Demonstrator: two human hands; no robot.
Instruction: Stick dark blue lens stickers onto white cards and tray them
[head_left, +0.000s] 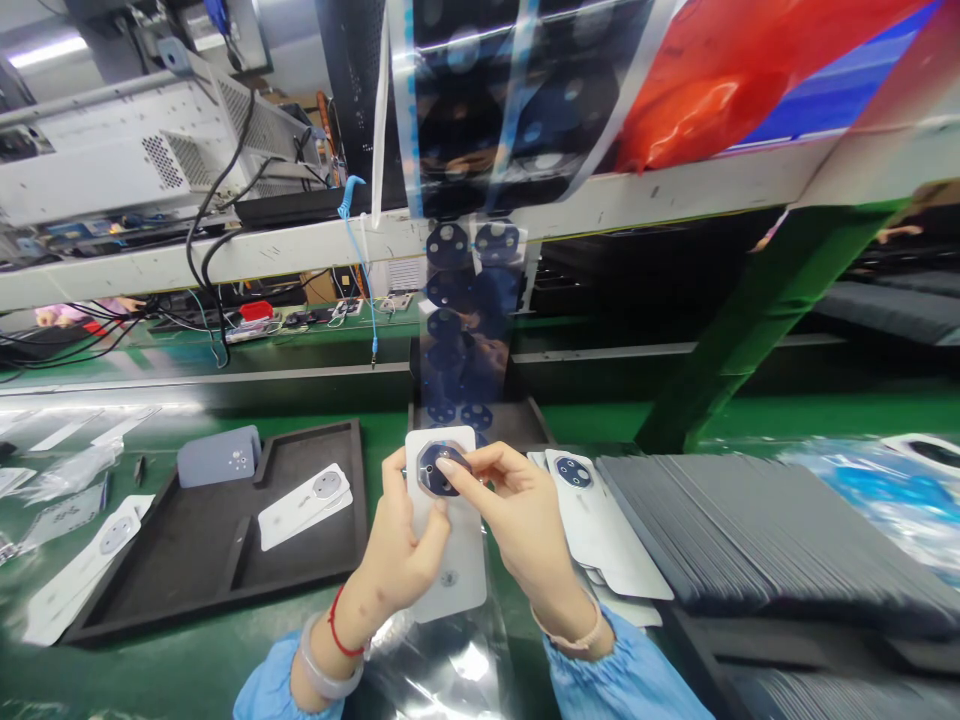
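Note:
A white phone back panel [450, 555] stands tilted in front of me, with a dark octagonal camera-area film [431, 468] at its top. My left hand [409, 545] grips the panel's left edge, its thumb lying on the front below the film. The thumb and index finger of my right hand [521, 505] are pinched together at the film's right edge. Behind the panel hangs a clear strip [465, 345] carrying rows of similar dark films. To the right lies a stack of white panels [611, 535], the top one bearing a dark camera film.
At left, a black tray [300, 590] holds white panels [306, 506] and a grey-blue panel [214, 458]. More white panels [86, 570] lie beyond its left edge. Many thin grey sheets [765, 520] are stacked at right. A green post [765, 320] and a white shelf edge [300, 250] stand behind.

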